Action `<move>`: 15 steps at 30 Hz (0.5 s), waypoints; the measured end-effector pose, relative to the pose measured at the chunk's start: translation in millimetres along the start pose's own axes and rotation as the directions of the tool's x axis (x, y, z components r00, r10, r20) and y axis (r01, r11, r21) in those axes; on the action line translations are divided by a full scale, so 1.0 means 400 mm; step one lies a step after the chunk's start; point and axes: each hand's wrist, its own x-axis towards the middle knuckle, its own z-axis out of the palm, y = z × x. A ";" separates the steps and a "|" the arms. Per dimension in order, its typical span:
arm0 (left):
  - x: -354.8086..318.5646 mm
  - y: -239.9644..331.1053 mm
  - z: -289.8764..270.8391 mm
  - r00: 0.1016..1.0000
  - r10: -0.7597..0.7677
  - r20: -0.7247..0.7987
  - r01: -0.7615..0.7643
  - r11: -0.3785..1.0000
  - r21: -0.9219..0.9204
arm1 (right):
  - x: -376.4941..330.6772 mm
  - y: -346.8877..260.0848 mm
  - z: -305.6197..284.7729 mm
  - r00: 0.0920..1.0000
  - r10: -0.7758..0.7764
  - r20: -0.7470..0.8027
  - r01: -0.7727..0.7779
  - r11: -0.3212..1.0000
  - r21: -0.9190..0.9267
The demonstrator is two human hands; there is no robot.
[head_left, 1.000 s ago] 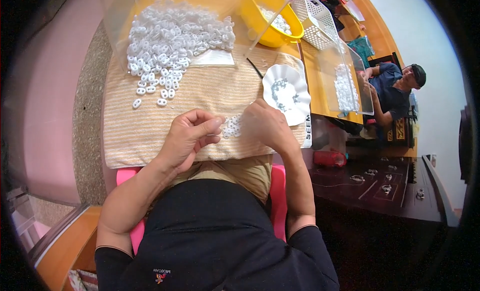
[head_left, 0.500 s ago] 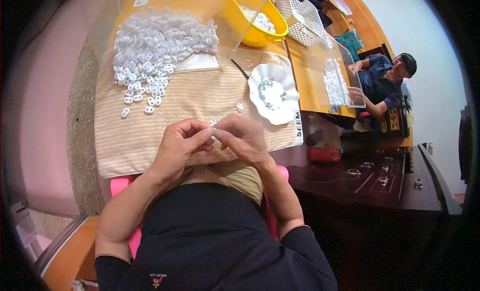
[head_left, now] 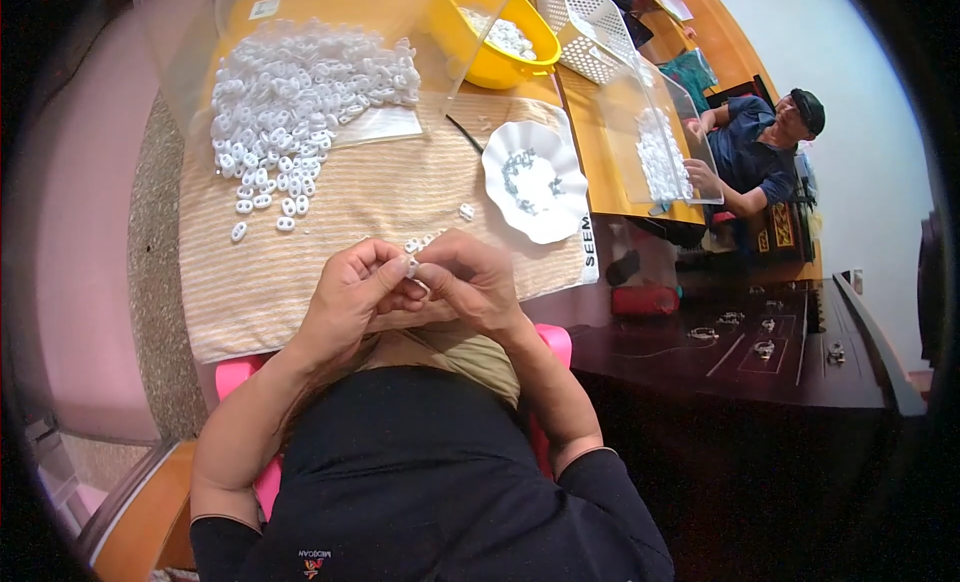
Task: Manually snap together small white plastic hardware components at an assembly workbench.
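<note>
Pinched white piece (head_left: 412, 267), mostly hidden

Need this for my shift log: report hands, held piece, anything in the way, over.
Left hand pinching small white piece. Right hand at the same piece, grip unclear. Loose white pieces close beyond, on striped towel.

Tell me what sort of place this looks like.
Probably an indoor workroom, perhaps in a home, for small tabletop handwork. Signs: a large pile of white two-holed pieces by a striped towel, a yellow basin holding more, and another person nearby with similar white pieces.
</note>
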 end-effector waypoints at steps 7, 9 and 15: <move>-0.005 -0.007 -0.003 1.000 -0.003 0.001 0.003 1.000 -0.015 | -0.004 -0.049 -0.178 0.990 -0.120 -0.075 0.067 0.867 -0.493; -0.009 0.001 0.007 1.000 0.000 -0.024 0.000 1.000 -0.003 | -0.001 -0.048 -0.265 0.983 0.037 -0.180 -0.148 0.744 -0.651; -0.004 -0.004 0.013 0.996 0.000 -0.087 0.003 1.000 0.027 | 0.037 -0.030 -0.396 0.977 0.186 -0.104 -0.161 0.326 -0.931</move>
